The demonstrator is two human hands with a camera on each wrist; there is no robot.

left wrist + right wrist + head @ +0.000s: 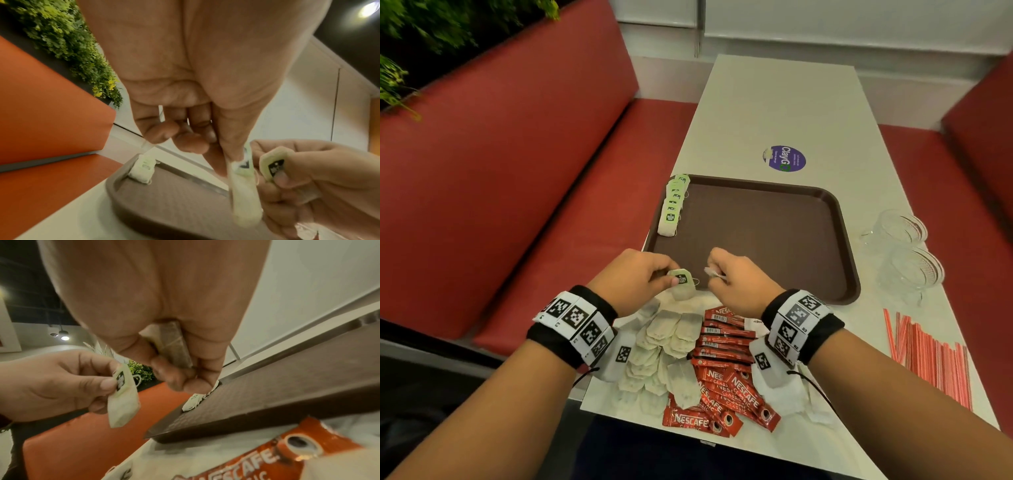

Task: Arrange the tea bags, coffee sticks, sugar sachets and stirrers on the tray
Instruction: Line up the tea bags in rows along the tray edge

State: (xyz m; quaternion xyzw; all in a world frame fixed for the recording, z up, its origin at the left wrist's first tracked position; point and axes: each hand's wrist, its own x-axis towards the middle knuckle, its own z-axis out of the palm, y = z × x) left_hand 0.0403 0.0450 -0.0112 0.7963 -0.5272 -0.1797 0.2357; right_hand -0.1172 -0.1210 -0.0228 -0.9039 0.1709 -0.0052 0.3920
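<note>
My left hand [669, 278] pinches a tea bag [682, 286] by its green tag, just above the near edge of the brown tray [774, 240]. The bag hangs from my thumb and finger [244, 186]. Close to its right, my right hand [717, 274] curls round a second tea bag [172, 345], whose green tag [273, 165] shows between the fingers. A row of several tea bags [674, 205] lies along the tray's left side. Loose tea bags [664, 346], red coffee sticks [726, 377] and white sachets [780, 390] lie piled under my wrists. Red-striped stirrers [928, 356] lie at the right.
Two glass cups [904, 246] stand right of the tray near the table edge. A purple round sticker [785, 158] lies on the white table [784, 102] beyond the tray. Red benches [517, 192] flank the table on both sides.
</note>
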